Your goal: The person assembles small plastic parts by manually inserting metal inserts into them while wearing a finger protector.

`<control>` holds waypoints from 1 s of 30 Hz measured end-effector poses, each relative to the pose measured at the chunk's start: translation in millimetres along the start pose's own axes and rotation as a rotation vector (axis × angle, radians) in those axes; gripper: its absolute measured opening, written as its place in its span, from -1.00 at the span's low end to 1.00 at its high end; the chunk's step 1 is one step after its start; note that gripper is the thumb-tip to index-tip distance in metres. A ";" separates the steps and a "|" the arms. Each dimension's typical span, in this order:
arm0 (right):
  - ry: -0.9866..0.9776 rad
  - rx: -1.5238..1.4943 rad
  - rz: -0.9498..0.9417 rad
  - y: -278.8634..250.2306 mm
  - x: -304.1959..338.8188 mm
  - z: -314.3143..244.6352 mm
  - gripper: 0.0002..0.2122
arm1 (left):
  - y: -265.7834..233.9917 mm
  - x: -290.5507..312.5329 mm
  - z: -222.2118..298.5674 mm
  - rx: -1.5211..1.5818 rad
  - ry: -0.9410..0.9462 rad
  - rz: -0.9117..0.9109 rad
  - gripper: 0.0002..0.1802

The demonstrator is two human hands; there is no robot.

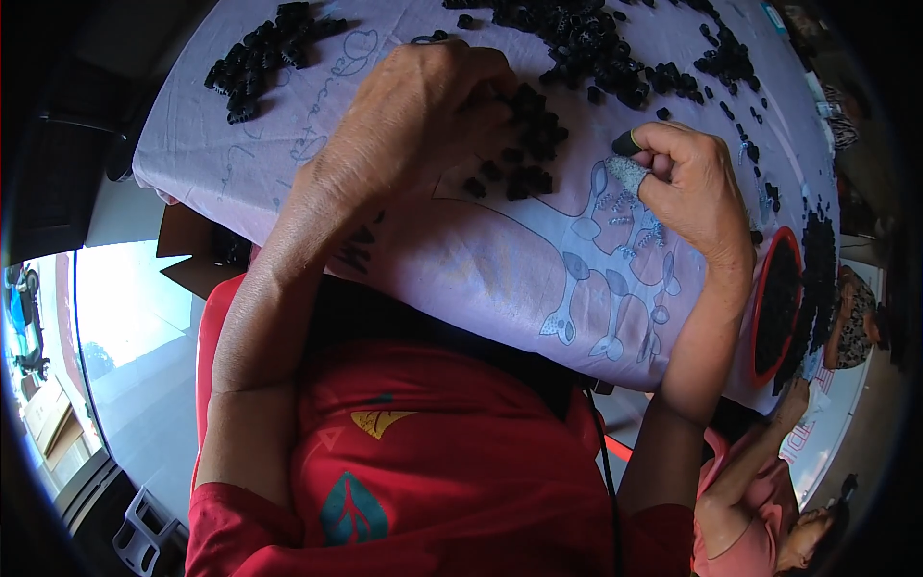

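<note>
My left hand (pixel 423 111) is over the table with its fingers curled downward, beside a small cluster of black ribbed plastic pieces (pixel 534 130). The back of the hand hides its fingertips and whatever they hold. Lower and to the right, my right hand (pixel 694 183) hovers above the cloth with thumb and forefinger bent together. A dark cover sits on that forefinger's tip, and a greyish wrap goes round the thumb. Anything pinched between them is too small to make out. A few loose black pieces (pixel 490 170) lie below my left hand.
A pale lilac printed cloth (pixel 461 260) covers the table. Black pieces form a heap (pixel 596 53) at the far middle and another pile (pixel 255 62) at far left. A red-rimmed basin (pixel 758 308) of black bits stands at right. Other people's limbs (pixel 745 471) show along the right.
</note>
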State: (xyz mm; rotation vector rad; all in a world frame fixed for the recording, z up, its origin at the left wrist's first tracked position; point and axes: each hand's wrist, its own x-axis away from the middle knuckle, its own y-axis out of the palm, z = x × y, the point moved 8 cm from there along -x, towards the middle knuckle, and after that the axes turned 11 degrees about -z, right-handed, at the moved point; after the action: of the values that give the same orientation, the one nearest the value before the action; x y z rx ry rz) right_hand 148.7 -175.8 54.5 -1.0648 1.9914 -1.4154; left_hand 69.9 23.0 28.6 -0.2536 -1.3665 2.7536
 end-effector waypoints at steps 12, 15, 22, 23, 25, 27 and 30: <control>0.030 -0.040 -0.019 -0.2 -1.1 -5.7 -0.90 | 3.9 -1.8 7.1 0.073 0.082 -0.021 -0.58; 0.038 -0.060 -0.016 -1.1 0.3 -1.7 -0.91 | 4.6 0.1 14.9 0.070 0.083 -0.041 -0.35; 0.010 -0.026 -0.015 0.0 -1.0 -6.8 -0.85 | 27.2 5.2 47.8 -0.238 0.182 0.118 -0.25; 0.012 -0.025 -0.014 -0.4 -0.9 -7.4 -0.85 | 30.3 4.4 49.5 -0.238 0.184 0.118 -0.25; -0.011 0.056 -0.014 -0.4 -1.5 -12.7 -0.85 | 33.3 2.9 51.6 -0.233 0.180 0.108 -0.43; -0.004 0.054 -0.013 0.7 -2.2 -14.3 -0.86 | 35.7 1.6 49.2 -0.242 0.197 0.144 -0.50; 0.005 0.062 -0.021 0.6 -1.6 -14.4 -0.87 | 33.1 1.5 49.3 -0.225 0.219 0.164 -0.60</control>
State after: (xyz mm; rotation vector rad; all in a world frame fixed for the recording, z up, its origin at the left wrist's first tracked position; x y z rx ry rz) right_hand 138.8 -166.3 58.9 -1.0584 1.9324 -1.4821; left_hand 60.7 -35.6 31.4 -0.6857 -1.6587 2.5917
